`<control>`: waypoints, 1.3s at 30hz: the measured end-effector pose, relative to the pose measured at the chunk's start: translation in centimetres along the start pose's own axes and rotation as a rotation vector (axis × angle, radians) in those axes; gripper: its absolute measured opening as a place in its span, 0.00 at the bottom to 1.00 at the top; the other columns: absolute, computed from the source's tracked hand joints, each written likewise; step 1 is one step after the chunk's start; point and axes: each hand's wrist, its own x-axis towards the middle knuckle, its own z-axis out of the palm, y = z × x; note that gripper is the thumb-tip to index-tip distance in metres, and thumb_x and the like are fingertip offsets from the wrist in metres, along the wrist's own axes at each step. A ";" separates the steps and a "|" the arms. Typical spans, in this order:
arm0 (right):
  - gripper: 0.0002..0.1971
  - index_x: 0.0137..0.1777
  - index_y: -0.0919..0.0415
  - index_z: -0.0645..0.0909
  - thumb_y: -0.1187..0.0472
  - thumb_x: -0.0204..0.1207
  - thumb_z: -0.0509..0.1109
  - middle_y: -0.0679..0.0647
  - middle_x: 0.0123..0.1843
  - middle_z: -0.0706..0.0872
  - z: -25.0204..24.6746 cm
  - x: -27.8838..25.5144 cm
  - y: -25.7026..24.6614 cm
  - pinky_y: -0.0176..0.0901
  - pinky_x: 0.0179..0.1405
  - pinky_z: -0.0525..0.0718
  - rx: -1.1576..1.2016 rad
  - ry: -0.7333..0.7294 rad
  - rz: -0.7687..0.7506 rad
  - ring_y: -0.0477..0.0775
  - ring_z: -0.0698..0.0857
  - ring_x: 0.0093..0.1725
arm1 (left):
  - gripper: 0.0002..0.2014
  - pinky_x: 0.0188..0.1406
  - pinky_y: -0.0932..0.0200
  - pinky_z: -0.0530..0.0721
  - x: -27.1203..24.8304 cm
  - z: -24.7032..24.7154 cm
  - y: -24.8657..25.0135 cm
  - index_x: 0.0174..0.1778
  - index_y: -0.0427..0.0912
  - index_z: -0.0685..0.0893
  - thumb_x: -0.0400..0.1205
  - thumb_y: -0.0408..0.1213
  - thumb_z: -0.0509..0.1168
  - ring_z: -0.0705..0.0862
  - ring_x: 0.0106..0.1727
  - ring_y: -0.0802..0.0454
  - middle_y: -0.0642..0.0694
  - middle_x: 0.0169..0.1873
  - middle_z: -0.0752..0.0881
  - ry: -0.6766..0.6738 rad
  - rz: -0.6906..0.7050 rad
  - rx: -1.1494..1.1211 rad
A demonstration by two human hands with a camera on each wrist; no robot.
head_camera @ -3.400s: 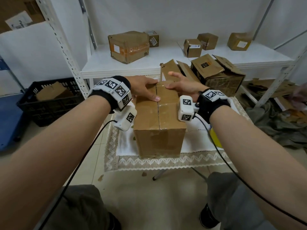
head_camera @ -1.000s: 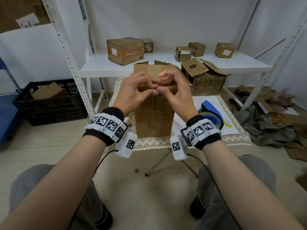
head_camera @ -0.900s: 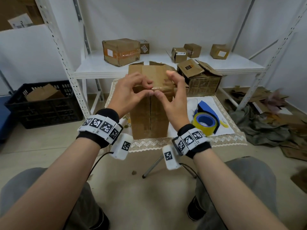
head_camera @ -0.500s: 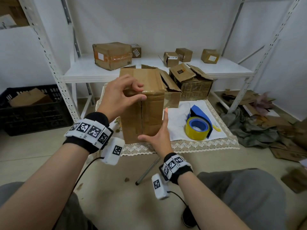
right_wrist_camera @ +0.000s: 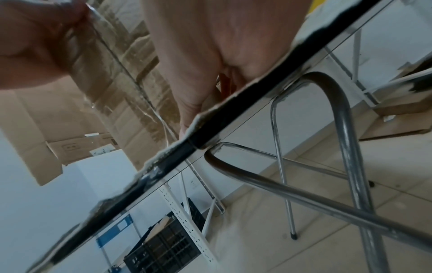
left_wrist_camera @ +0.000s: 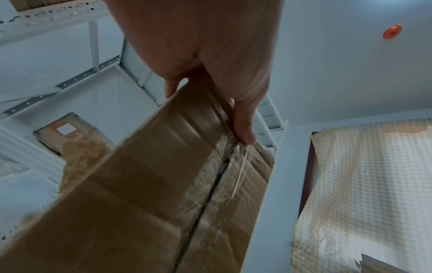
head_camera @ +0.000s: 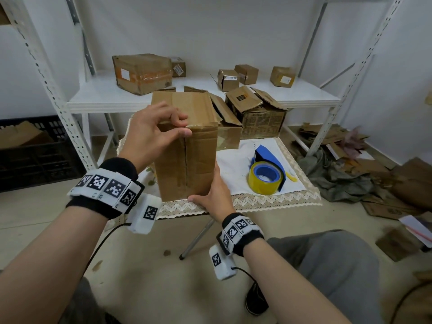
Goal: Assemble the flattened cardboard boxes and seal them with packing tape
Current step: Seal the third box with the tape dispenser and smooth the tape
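Note:
A tall cardboard box [head_camera: 198, 164] stands upright on the small table, its clear-taped centre seam facing me. My left hand [head_camera: 181, 127] pinches the box's top front edge, fingers curled over the top and thumb on the front face. The left wrist view shows that thumb [left_wrist_camera: 243, 129] at the seam's upper end on the box [left_wrist_camera: 151, 184]. My right hand [head_camera: 208, 192] lies flat against the box's lower right corner, thumb stretched along the bottom edge. In the right wrist view the right hand's palm [right_wrist_camera: 210, 46] rests on the box [right_wrist_camera: 105, 96].
A blue tape dispenser with a yellow roll [head_camera: 266, 176] sits on the lace-edged tablecloth [head_camera: 257, 202] right of the box. An open box [head_camera: 257, 113] stands behind. Beyond it is a white shelf [head_camera: 93, 97] holding several boxes. A black crate [head_camera: 35, 148] is left; flattened cardboard [head_camera: 397, 183] litters the floor right.
The box, earlier lying low under both hands, now stands on end. My right hand dropped from the top edge to the lower right corner; the left stays pinching the top.

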 end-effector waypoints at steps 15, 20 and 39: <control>0.25 0.71 0.55 0.73 0.64 0.75 0.76 0.61 0.74 0.71 -11.9 4.5 3.1 0.58 0.73 0.68 -0.286 0.712 0.399 0.67 0.71 0.74 | 0.09 0.58 0.76 0.79 0.0 0.1 0.3 0.43 0.37 0.88 0.76 0.38 0.80 0.82 0.57 0.76 0.49 0.51 0.88 0.035 -0.012 0.005; 0.22 0.73 0.66 0.76 0.69 0.78 0.71 0.69 0.71 0.81 -13.9 5.1 6.1 0.62 0.65 0.82 -0.220 0.444 0.534 0.73 0.80 0.69 | 0.10 0.62 0.65 0.82 -0.1 0.1 0.6 0.44 0.40 0.87 0.77 0.41 0.79 0.82 0.58 0.71 0.51 0.52 0.87 0.013 -0.003 0.058; 0.26 0.52 0.48 0.65 0.80 0.73 0.67 0.55 0.59 0.82 -12.1 -0.2 -1.4 0.32 0.55 0.79 0.145 0.590 -0.466 0.48 0.83 0.57 | 0.12 0.50 0.72 0.75 -1.4 0.2 7.6 0.43 0.54 0.86 0.82 0.57 0.67 0.79 0.46 0.68 0.58 0.42 0.84 0.034 -0.074 0.139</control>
